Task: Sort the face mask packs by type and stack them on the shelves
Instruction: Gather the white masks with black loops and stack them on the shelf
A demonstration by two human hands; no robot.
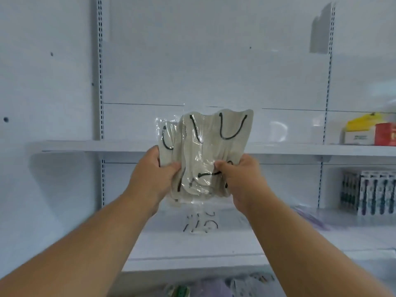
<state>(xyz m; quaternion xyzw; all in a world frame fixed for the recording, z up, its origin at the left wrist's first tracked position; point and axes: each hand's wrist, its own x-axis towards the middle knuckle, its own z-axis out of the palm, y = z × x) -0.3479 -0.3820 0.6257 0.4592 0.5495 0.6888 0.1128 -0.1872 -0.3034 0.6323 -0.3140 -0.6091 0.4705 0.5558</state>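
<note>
I hold a bundle of face mask packs [211, 144] upright in front of the upper white shelf [85, 146]. The masks are pale grey-beige with black ear loops, each in clear plastic. My left hand [153, 170] grips the bundle's lower left edge, thumb across the front. My right hand [240, 176] grips the lower right edge, thumb also on the front. On the lower shelf [192, 243] behind the bundle lies another clear pack of white masks with black loops [200, 222].
Yellow, white and red boxes [368, 133] stand at the right end of the upper shelf. Dark toothbrush packs [368, 192] stand upright on the lower shelf at right, with a purple-striped clear bag [310, 217] beside them. More packs [214, 288] lie below the lower shelf.
</note>
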